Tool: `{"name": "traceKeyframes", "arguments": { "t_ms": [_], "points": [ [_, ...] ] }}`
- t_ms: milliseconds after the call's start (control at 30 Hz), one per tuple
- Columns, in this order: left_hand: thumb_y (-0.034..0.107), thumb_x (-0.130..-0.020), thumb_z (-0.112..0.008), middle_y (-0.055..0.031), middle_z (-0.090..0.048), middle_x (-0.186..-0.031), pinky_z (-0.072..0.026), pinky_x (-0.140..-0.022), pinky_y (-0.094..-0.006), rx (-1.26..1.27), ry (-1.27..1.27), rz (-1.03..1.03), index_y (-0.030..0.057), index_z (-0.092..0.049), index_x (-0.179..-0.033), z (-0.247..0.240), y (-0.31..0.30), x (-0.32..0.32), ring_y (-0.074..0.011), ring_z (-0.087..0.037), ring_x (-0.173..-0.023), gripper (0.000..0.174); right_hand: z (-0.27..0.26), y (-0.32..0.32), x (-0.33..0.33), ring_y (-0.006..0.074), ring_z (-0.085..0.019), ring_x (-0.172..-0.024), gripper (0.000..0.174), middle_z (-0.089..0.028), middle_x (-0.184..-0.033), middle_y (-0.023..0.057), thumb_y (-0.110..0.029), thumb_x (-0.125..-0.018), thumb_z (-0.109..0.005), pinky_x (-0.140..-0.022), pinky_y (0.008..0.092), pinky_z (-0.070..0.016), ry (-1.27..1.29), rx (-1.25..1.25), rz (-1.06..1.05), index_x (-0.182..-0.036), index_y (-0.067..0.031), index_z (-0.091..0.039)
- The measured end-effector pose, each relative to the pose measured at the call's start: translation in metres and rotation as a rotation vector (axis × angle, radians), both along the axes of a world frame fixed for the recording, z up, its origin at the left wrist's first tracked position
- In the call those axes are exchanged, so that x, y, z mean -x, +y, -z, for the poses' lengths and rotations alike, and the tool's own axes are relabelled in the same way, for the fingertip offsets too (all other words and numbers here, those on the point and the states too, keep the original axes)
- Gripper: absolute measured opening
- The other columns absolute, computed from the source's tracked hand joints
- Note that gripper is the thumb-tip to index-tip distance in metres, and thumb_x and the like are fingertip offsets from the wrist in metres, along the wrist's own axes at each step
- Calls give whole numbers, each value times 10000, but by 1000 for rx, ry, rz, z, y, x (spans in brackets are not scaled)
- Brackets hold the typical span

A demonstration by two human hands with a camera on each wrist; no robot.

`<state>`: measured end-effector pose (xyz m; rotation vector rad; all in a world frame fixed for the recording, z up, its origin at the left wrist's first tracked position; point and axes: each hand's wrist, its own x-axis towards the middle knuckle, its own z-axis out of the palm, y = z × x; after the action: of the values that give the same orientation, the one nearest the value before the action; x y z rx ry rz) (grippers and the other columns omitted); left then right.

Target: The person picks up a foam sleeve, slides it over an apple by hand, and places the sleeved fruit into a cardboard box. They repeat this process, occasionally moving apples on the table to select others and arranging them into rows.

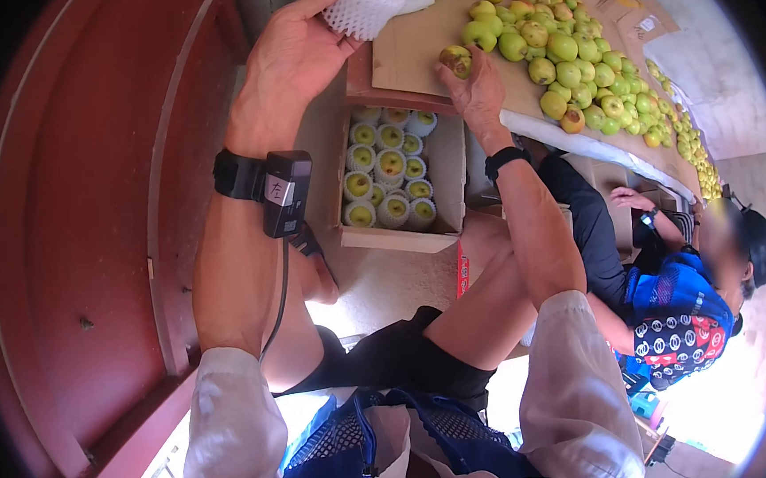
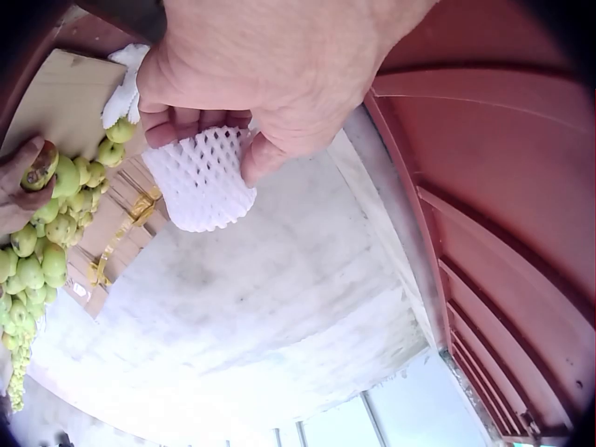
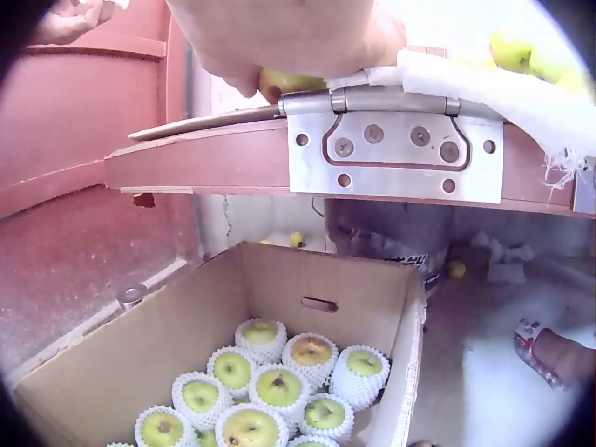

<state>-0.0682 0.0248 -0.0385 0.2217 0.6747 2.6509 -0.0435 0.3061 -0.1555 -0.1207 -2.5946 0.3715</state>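
My left hand (image 1: pixel 299 54) pinches a white foam net sleeve (image 1: pixel 361 6) between thumb and fingers; the left wrist view shows the sleeve (image 2: pixel 203 182) hanging from the fingertips. My right hand (image 1: pixel 480 99) grips a green apple with brown patches (image 1: pixel 455 60) over the cardboard-covered table (image 1: pixel 401 56), left of the pile of green apples (image 1: pixel 565 49). In the right wrist view the apple (image 3: pixel 291 84) shows beneath the hand. Below the table edge stands an open cardboard box (image 1: pixel 453 163) holding several apples in white net sleeves (image 1: pixel 390 163).
More white foam sleeves (image 1: pixel 415 0) lie on the table by the left hand. A red door (image 1: pixel 88 215) stands at the left. At the right sits another person in a blue vest (image 1: pixel 680 294). A metal hinge (image 3: pixel 396 154) is fixed to the table edge.
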Motion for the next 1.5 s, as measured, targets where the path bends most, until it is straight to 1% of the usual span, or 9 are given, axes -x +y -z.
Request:
{"name": "traceKeyframes", "arguments": {
  "t_ms": [167,267,467,667,867,967,1067,1167,1500],
  "points": [
    [139,-1007,-558,-124,-592,-1312,-473,-1038,-394,11,-17,-15,-22,-517,-1347,-1,5,1,-250,-572,-1207,378,-8,-1,-1,378,-585,-1132,681,-640,-1188,205,-479,-799,-748,-942,454,-480,-32,45,18,-1233,12,-562],
    [140,-1005,-561,-122,-596,-1307,-475,-1036,-391,20,-16,-21,-18,-521,-1343,-2,6,2,-249,-576,-1203,375,-13,7,-2,383,-568,-1191,751,-605,-1274,222,-481,-801,-748,-994,442,-466,-152,28,-17,-1315,18,-525],
    [139,-1002,-561,-120,-604,-1302,-478,-1040,-389,0,5,-12,-16,-533,-1335,-2,6,2,-252,-582,-1201,368,-14,43,4,358,-477,-1351,914,-492,-1447,244,-449,-798,-762,-1120,387,-380,-286,327,-277,-1489,10,-378],
    [138,-1003,-556,-123,-603,-1302,-474,-1055,-401,3,9,-8,-21,-532,-1336,-1,12,4,-259,-580,-1208,369,-28,34,2,343,-467,-1361,869,-490,-1446,237,-409,-780,-787,-1121,392,-377,-297,354,-264,-1458,5,-435],
    [137,-1007,-547,-130,-597,-1310,-465,-1067,-408,-14,41,7,-24,-527,-1338,0,8,3,-262,-576,-1216,369,-10,39,16,358,-464,-1360,828,-462,-1461,247,-420,-742,-817,-1120,400,-377,-270,408,-263,-1410,-35,-515],
    [137,-1008,-543,-129,-592,-1318,-462,-1069,-409,-6,40,6,-26,-524,-1341,0,9,0,-262,-574,-1219,371,-4,37,18,357,-503,-1304,818,-487,-1415,239,-428,-722,-830,-1088,403,-408,-243,361,-254,-1371,-27,-536],
    [135,-1010,-536,-131,-591,-1322,-461,-1071,-411,10,36,-1,-28,-523,-1341,-1,7,-5,-263,-572,-1221,368,-28,18,8,343,-547,-1226,785,-540,-1318,225,-418,-717,-838,-1044,404,-440,-286,318,-206,-1322,-6,-556],
    [132,-1013,-527,-134,-591,-1321,-460,-1073,-413,6,45,-4,-29,-523,-1339,-1,5,-6,-264,-571,-1224,364,-20,19,9,336,-578,-1156,767,-574,-1244,207,-407,-709,-847,-1009,397,-462,-251,403,-245,-1288,10,-565],
    [126,-1016,-516,-142,-576,-1340,-456,-1078,-415,0,47,-13,-37,-501,-1355,-6,1,-10,-268,-561,-1240,377,-23,8,3,347,-590,-1131,777,-584,-1222,217,-432,-715,-841,-985,398,-471,-188,333,-204,-1287,15,-562]
  ]
}}
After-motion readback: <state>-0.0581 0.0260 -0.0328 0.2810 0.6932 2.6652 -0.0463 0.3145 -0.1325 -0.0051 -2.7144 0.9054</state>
